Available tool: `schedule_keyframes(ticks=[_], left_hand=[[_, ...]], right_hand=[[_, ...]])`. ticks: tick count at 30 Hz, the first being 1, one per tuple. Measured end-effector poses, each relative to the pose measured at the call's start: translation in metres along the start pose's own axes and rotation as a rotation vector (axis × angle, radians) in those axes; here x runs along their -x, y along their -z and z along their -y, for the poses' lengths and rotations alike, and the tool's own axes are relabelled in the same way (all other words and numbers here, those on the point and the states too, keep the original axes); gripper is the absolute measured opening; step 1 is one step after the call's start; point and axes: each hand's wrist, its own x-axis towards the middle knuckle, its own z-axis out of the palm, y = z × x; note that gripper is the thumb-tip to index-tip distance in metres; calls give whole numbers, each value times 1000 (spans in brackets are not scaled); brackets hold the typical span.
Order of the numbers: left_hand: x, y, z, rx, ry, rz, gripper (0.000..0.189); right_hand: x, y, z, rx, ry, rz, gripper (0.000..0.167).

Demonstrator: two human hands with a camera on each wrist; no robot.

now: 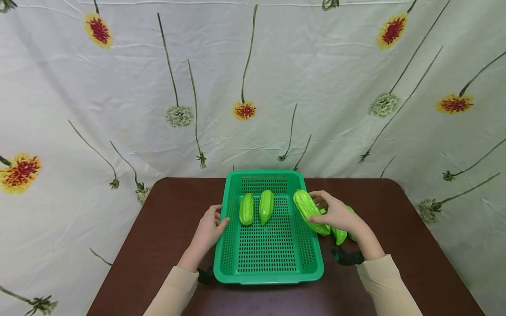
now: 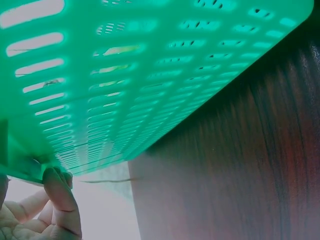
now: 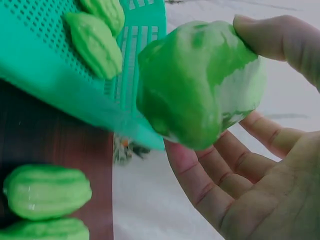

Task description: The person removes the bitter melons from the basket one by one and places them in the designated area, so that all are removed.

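A green plastic basket [image 1: 269, 279] with slotted walls stands mid-table. My left hand [image 1: 208, 226] grips its left rim, thumb at the top edge and fingers against the outer side; the left wrist view shows the fingertips [image 2: 60, 192] at the rim. Over the right rim, my right hand [image 1: 336, 213] holds a light green bitter melon [image 1: 305, 204] between thumb and fingers, tilted toward the basket. Inside, toward the back, two bitter melons lie side by side, one on the left [image 1: 247, 209] and one on the right [image 1: 266, 206].
More bitter melons [image 3: 47, 192] lie on the dark brown wooden table [image 1: 178, 197] right of the basket, partly hidden under the right hand in the head view. A white cloth [image 1: 221, 145] printed with flowers hangs behind the table.
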Motion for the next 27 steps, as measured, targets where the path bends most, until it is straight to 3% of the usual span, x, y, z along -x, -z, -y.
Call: schedule_keyframes(ticks=[12, 27], left_hand=[[-2, 0, 1, -14, 1, 10, 49], [0, 0, 0, 7, 7, 10, 49]], right_hand=[[28, 8, -35, -18, -122, -62, 75], [53, -24, -75, -57, -280, -115, 78]])
